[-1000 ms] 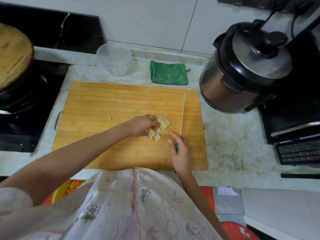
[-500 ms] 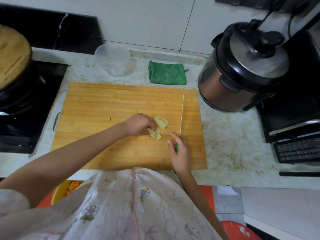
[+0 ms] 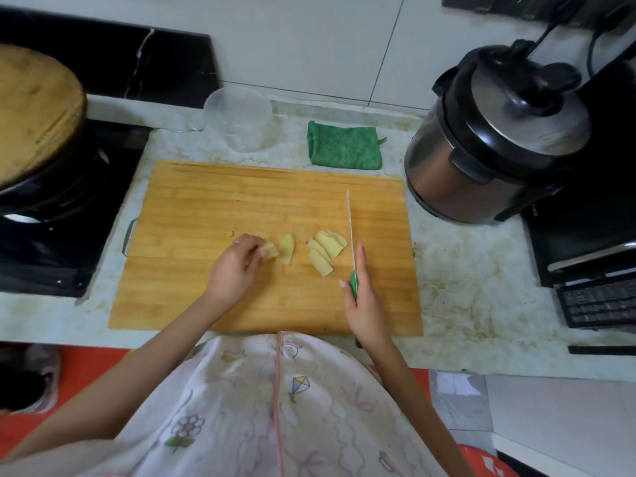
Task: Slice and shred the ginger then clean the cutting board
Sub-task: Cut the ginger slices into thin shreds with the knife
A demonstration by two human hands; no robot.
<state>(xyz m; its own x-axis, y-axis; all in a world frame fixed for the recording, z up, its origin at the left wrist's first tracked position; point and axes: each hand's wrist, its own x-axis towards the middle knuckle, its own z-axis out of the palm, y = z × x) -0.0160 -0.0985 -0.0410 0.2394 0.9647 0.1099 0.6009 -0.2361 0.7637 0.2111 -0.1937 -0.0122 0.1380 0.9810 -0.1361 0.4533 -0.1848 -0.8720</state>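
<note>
- The left hand (image 3: pixel 234 266) pinches a small stack of ginger slices (image 3: pixel 272 250) between its fingertips, low on the cutting board (image 3: pixel 213 201); one loose slice (image 3: pixel 287 248) lies touching that stack on the far side from the palm.
- The right hand (image 3: pixel 361 297) is clenched round the green handle of the knife (image 3: pixel 351 228), forefinger stretched along the blade's side; the blade stands on edge, pointing away from the body.
- A fanned pile of slices (image 3: pixel 325 251) lies just left of the blade, between the two hands.
- Judged by look, the slices are thin, light, stiff and damp, so they are likely to slide on each other; pressing down from above with curled fingertips seems safer than a side pinch.
- Shredding appears not yet begun: every piece is a flat slice.
- Bare board spreads beyond and to the left of the left hand, giving room to sweep shreds.
- The near board edge sits close under both wrists, and the pressure cooker (image 3: pixel 492 139) stands beyond the knife hand, well apart.
- The green cloth (image 3: pixel 344 148) lies past the board's far edge.
</note>
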